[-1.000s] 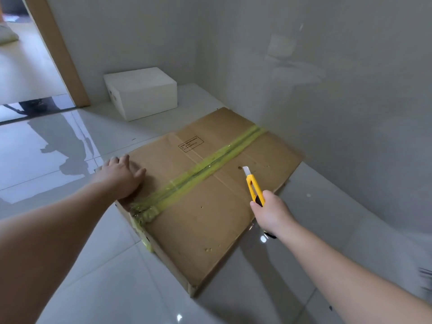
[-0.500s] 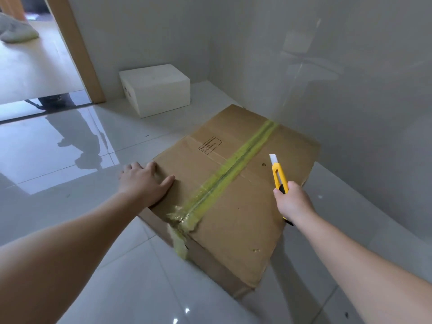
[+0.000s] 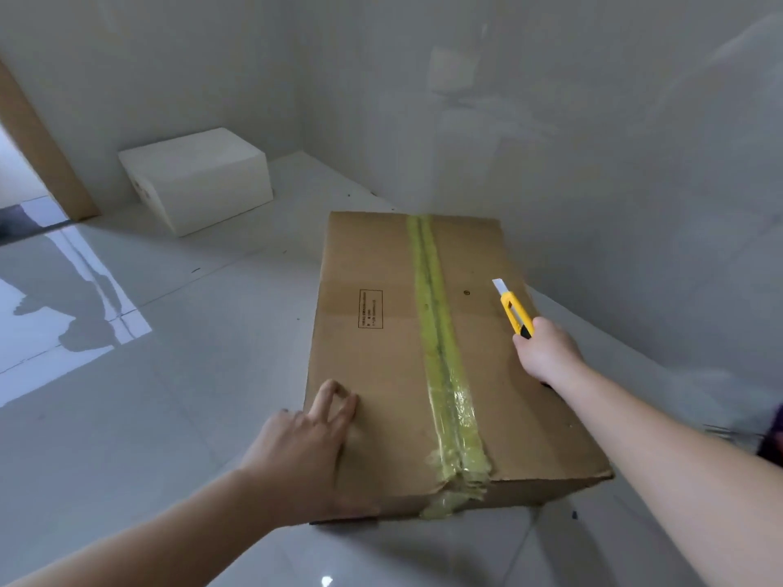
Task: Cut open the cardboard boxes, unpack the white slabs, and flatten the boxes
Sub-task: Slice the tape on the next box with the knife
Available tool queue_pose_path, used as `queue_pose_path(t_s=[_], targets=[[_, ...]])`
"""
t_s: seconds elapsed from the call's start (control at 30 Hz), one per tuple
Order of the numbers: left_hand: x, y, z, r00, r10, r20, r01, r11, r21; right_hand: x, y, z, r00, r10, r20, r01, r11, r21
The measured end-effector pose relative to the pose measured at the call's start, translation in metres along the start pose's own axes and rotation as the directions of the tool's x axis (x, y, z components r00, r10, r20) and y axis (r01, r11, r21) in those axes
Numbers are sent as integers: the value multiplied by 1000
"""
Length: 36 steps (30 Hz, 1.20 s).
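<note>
A flat brown cardboard box (image 3: 373,362) lies on the glossy tiled floor, sealed lengthwise by a strip of yellow-green tape (image 3: 440,349). My left hand (image 3: 309,451) rests on the box's near left corner, fingers spread on the top face. My right hand (image 3: 546,353) grips a yellow utility knife (image 3: 515,313) with its blade out, held just above the box's right edge and pointing away from me. The blade is off the tape.
A stack of white slabs (image 3: 199,180) sits by the far wall near a wooden door frame (image 3: 38,150). Grey walls close the corner behind and right of the box. Open tiled floor (image 3: 148,374) lies to the left.
The box now lies lengthwise away from me, with its taped end nearest. My left hand slid to the near left corner. The knife stayed at the right edge.
</note>
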<state>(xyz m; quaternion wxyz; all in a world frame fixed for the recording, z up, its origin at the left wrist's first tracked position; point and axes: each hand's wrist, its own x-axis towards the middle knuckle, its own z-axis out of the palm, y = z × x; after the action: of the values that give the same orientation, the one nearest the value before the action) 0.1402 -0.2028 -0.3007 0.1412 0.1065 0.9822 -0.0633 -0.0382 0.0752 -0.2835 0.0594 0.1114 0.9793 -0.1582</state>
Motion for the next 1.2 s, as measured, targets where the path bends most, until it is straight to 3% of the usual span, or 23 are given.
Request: queue_pose_path(t_s=[0.13, 0.27, 0.37, 0.5, 0.6, 0.7, 0.87, 0.97, 1.1, 1.2], targets=[[21, 55, -14, 1000, 1, 23, 0, 999, -43, -6, 25, -20, 993, 67, -96, -56, 992, 112], [40, 98, -34, 994, 5, 106, 1, 998, -58, -26, 55, -43, 978, 171, -117, -120, 929, 351], [48, 122, -42, 990, 21, 139, -16, 999, -32, -54, 81, -49, 959, 273, -70, -192, 814, 549], [56, 137, -47, 988, 71, 140, -86, 991, 106, -93, 117, -51, 925, 377, -50, -242, 684, 688], [56, 139, -46, 984, 171, 55, -178, 973, 150, -113, 136, -38, 864, 498, 66, -360, 522, 774], [57, 142, -44, 945, 323, -59, -321, 946, 38, -118, 141, -19, 832, 539, 130, -361, 350, 864], [56, 139, -32, 874, 461, -155, -457, 887, 63, -126, 145, 18, 827, 469, 309, -420, 151, 895], [52, 138, -28, 853, 507, -121, -504, 862, 58, -129, 150, 24, 823, 432, 369, -441, 77, 894], [47, 141, -29, 840, 517, -163, -518, 854, 36, -134, 155, 27, 838, 363, 407, -445, 22, 895], [42, 133, -34, 756, 602, -256, -603, 793, 87, -137, 154, 25, 856, 320, 406, -435, 21, 900]])
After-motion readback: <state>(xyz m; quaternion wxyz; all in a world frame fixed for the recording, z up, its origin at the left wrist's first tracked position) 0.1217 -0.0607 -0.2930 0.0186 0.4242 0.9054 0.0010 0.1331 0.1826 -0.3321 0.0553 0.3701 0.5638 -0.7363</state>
